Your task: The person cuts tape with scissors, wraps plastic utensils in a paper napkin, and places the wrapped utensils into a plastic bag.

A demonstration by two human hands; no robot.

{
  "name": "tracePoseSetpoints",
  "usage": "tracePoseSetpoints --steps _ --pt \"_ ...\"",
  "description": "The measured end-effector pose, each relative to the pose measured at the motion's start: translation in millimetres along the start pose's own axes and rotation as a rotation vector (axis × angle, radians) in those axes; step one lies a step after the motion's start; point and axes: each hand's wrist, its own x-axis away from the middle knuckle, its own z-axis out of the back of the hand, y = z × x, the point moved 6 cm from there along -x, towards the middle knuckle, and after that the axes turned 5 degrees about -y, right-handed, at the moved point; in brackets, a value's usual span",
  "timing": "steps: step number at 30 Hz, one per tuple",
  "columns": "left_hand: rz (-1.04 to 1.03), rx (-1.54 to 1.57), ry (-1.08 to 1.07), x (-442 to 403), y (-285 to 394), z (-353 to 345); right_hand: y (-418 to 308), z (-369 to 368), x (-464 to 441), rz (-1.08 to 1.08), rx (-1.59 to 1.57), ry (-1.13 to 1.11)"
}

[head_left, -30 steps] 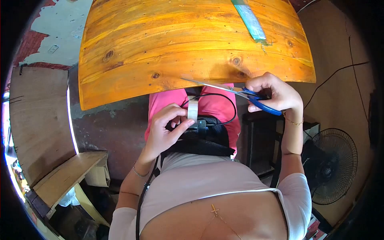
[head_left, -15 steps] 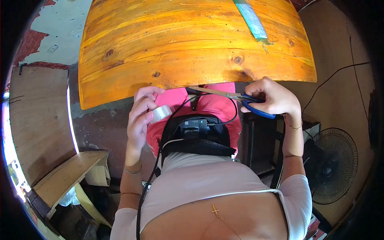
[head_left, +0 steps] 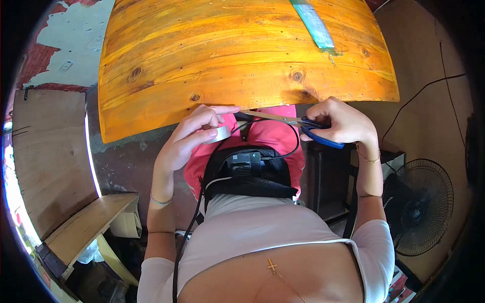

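Note:
My left hand [head_left: 188,137] grips a roll of pale, clear-looking tape [head_left: 221,134] between thumb and fingers, just below the table's near edge. Its index finger stretches right, to the tip of the scissors [head_left: 275,117]; whether it touches the blade, I cannot tell. Blue handles fill my right hand [head_left: 347,121], fingers through the loops. The scissors' blades point left and look close together, above my lap. Any strip of tape between the roll and the blades is too faint to make out.
A varnished wooden table [head_left: 242,65] spans the front. On it lies a long, shiny blue-green strip [head_left: 314,25]. A black cable [head_left: 202,202] loops across my lap over a black pouch with a device [head_left: 242,164]. A fan [head_left: 417,207] stands right, a wooden bench [head_left: 93,217] left.
My left hand has moved right with the tape roll, its index finger now reaching the scissors' tip. My right hand and the scissors have barely shifted.

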Motion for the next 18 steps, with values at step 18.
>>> tracePoseSetpoints --steps 18 --pt "0.074 -0.157 -0.043 -13 6 -4 4 0 -4 0.01 0.027 -0.011"
